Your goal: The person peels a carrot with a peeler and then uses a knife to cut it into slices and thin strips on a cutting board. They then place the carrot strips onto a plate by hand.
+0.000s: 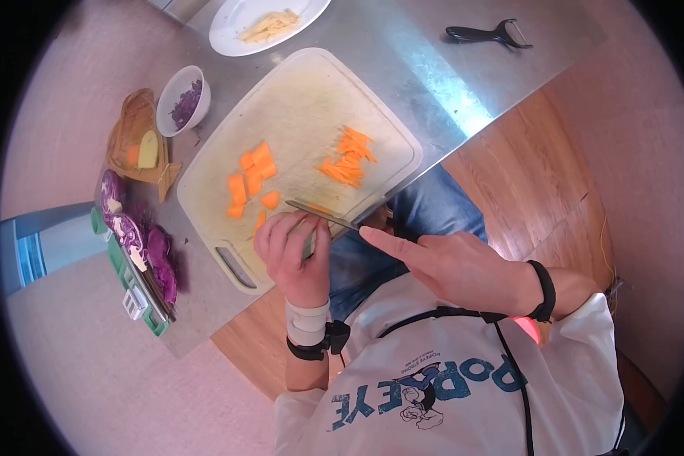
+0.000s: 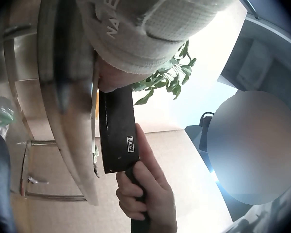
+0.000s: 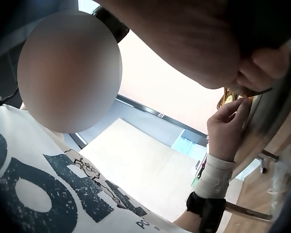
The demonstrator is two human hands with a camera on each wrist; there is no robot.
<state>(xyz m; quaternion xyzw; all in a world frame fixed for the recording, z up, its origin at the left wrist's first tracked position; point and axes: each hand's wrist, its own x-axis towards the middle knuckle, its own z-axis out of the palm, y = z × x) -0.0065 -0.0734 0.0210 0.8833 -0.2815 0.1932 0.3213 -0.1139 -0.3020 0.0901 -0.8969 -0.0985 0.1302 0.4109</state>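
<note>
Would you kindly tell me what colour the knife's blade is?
The blade is black; the left wrist view shows it best.

A food-preparation space is indicated by a metal-topped table (image 1: 372,45), on which a white cutting board (image 1: 289,106), a Y-peeler (image 1: 501,34) and a bowl (image 1: 169,90) of shredded red cabbage (image 1: 185,106) are set out; whether it is a home or workplace kitchen cannot be told, though wood-look flooring (image 1: 509,175) and a leafy plant (image 2: 176,89) are seen
</note>
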